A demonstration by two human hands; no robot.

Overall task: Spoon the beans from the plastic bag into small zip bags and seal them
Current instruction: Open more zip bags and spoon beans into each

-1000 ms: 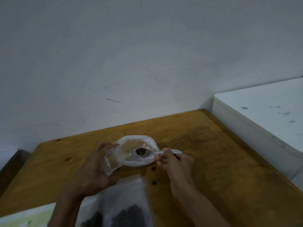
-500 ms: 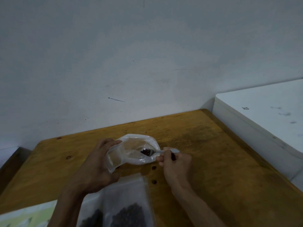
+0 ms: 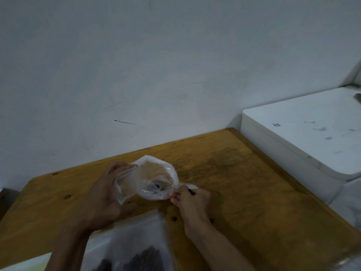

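Two hands work at the lower middle of the frame, above one wooden desk [image 3: 244, 182]. The left hand [image 3: 105, 194] holds one small zip bag [image 3: 154, 178], its fingers curled round the bag's closed end so that the grip is wrapped on the plastic; the thumb lies low, near the desk. The bag's mouth gapes wide toward the right and is rounded open. The right hand [image 3: 190, 200] pinches the handle of one white spoon [image 3: 190, 186] between thumb and fingertips, the grip pressed together on it. The spoon's bowl reaches in through the mouth of the small bag, where a small dark clump of beans [image 3: 157, 185] shows through the clear plastic; how many beans it holds is too small to tell.

One larger plastic bag [image 3: 134, 241] lies on the desk at the bottom centre of the frame, just below the two hands, between the forearms. Two dark heaps of beans show through it at the bottom edge. At the bottom left corner a pale sheet [image 3: 25, 264] lies partly under that bag.

One white box-like surface [image 3: 304, 137] stands at the right of the frame, just beside the desk's right edge. A plain grey wall [image 3: 156, 65] fills the upper half.
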